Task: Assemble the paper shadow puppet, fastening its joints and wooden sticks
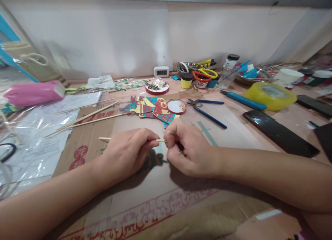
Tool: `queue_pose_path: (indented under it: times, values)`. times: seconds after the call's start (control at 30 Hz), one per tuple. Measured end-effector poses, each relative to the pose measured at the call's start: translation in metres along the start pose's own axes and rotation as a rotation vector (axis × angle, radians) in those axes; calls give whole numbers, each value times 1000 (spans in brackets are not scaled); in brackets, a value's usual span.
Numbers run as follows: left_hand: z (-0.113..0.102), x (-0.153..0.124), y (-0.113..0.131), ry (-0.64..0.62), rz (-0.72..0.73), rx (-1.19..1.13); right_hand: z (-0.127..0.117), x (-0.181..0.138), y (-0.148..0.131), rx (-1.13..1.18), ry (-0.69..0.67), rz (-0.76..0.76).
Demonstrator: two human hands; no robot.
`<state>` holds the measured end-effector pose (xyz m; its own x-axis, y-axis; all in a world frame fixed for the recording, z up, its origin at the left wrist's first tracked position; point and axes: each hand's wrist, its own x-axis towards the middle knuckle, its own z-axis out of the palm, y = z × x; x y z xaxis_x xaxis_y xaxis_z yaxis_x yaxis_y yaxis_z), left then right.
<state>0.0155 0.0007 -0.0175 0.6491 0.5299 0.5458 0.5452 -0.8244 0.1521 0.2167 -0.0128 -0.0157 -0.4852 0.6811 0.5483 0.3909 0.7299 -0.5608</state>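
Observation:
My left hand (127, 148) is closed around a thin wooden stick (104, 139), which pokes out on both sides of the fingers. My right hand (188, 148) pinches at the stick's right end; a tiny dark bit shows there, but what the fingertips grip is hidden. Just beyond the hands lies a painted paper figure (153, 106) in red, yellow and blue, with a wooden stick (95, 121) running left from it. Touching the figure is a small round lid (176, 106) with gold-coloured bits. Blue-handled pliers (210, 117) lie opened to its right.
Cardboard (85, 139) covers the work surface. A red-rimmed dish of beads (157, 86), a small white digital clock (161, 71) and paint jars (186, 80) stand at the back. A phone (280, 132), a tape roll (271, 94) and a blue cutter (243, 99) are at right; plastic-covered papers (38, 146) at left.

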Motion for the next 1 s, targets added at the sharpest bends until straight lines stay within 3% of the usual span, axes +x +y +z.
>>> queue_pose_path:
  times: [0.67, 1.0]
  values:
    - [1, -1, -2, -9, 30, 20, 0, -1, 0, -13, -17, 31]
    - [1, 0, -1, 7, 29, 74, 0, -2, 1, -92, -22, -33]
